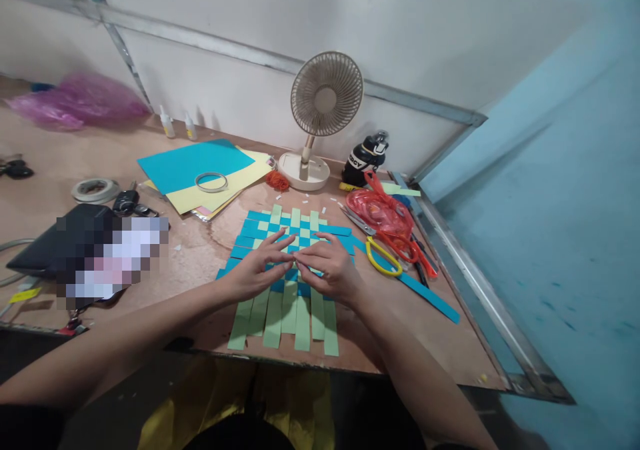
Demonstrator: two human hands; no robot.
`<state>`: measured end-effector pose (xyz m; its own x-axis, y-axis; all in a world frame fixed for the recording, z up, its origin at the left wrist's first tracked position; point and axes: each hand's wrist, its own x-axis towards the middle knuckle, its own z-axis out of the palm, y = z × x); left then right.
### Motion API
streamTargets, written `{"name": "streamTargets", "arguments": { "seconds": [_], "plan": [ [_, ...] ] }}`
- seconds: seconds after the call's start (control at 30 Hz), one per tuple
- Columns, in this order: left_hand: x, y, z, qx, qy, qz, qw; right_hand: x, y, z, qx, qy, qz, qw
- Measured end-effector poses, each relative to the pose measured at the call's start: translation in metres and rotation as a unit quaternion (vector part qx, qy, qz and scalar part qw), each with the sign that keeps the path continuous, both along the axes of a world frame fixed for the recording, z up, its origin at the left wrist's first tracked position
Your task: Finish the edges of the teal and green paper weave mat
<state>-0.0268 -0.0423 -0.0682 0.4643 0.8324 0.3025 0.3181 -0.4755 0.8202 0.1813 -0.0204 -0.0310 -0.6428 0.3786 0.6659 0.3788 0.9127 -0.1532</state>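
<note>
Grip open on both sides, the left hand (255,270) and right hand (330,270) rest their fingertips on the woven blue-and-green paper strips (300,237), apparently to keep the crossings flat.

Both forearms were bare, with a dark sleeve (27,427) ending well behind the left hand (255,268) — and below the right hand (327,268), past the table edge, hung glossy yellow fabric (293,403) — dark cloth (363,403) beside it.

A black sports bottle (365,161) — lettered "ROCY", barely legible.
</note>
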Motion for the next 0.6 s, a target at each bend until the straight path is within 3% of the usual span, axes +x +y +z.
{"name": "streamTargets", "arguments": {
  "seconds": [0.6],
  "plan": [
    [-0.0003, 0.0021, -0.0017, 0.009, -0.022, -0.018, 1.0, -0.0001, -0.001, -0.0028, -0.004, -0.006, 0.001, 1.0]
  ]
}}
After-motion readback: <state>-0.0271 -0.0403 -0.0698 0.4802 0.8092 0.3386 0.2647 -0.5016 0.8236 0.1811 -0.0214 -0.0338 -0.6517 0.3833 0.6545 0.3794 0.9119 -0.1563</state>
